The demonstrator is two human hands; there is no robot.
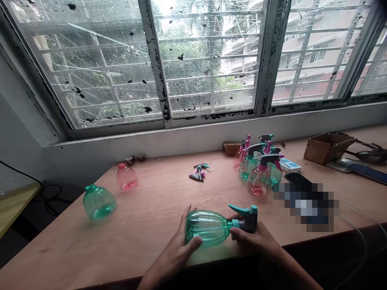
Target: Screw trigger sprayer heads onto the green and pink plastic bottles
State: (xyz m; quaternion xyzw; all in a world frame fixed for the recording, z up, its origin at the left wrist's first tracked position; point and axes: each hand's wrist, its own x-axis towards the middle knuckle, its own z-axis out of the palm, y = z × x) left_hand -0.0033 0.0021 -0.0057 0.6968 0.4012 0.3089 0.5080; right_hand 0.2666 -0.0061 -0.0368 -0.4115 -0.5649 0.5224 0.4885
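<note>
A green ribbed spray bottle [208, 227] lies on its side near the front edge of the wooden table [151, 209]. My left hand [181, 245] wraps round its base, thumb and fingers closed on the body. My right hand [252, 237] grips its neck and the teal and grey trigger head [246, 215], which sits on the bottle and points left. Further back lie loose trigger heads [198, 172].
An uncapped green bottle [99, 202] and an uncapped pink bottle [127, 177] stand at the left. Several assembled spray bottles [260, 169] cluster at the back right. A cardboard box [328, 147], phones and a cable lie at the right. A window runs behind.
</note>
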